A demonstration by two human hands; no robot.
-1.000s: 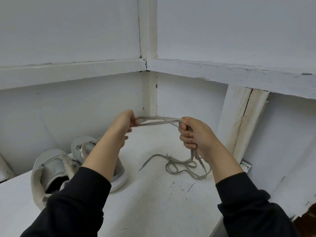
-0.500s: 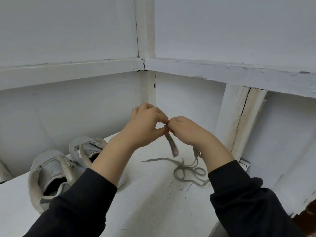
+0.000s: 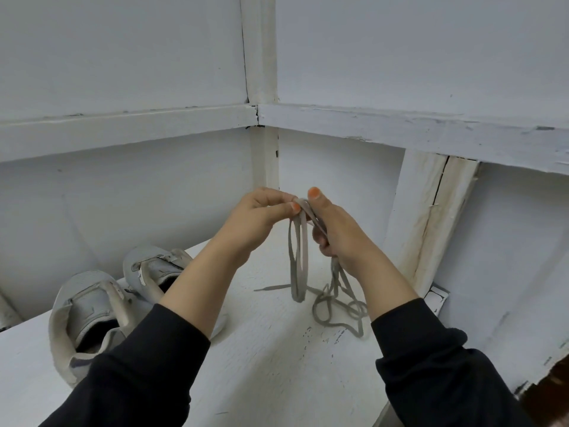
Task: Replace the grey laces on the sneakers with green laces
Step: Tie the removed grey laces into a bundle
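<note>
**On white corner shelf: grey lace pinched between both hands**

Across the corner, white painted shelf [image 3: 277, 365], scuffed, black flecks near the front; boarded walls and a cracked upright post [image 3: 428, 217] at right.

At left on the shelf, two grey sneakers [image 3: 92, 309], side by side, tongues loose, eyelets bare as far as visible. Nearer shoe's toe end hidden behind the left forearm.

Above shelf centre, left hand [image 3: 255, 220] and right hand [image 3: 335, 229] raised, touching at the fingertips. Black sleeves on both arms. Left thumb and forefinger pinching the top of the grey lace [image 3: 298, 260]. Right thumb up, remaining fingers curled round more lace strands; exact number of strands in that fist hard to make out.

Below the pinch, folded loop of lace hanging straight down, bottom at or just above the shelf. Beneath the right hand, rest of the lace in a loose tangle on the shelf, one tip trailing left.
</note>
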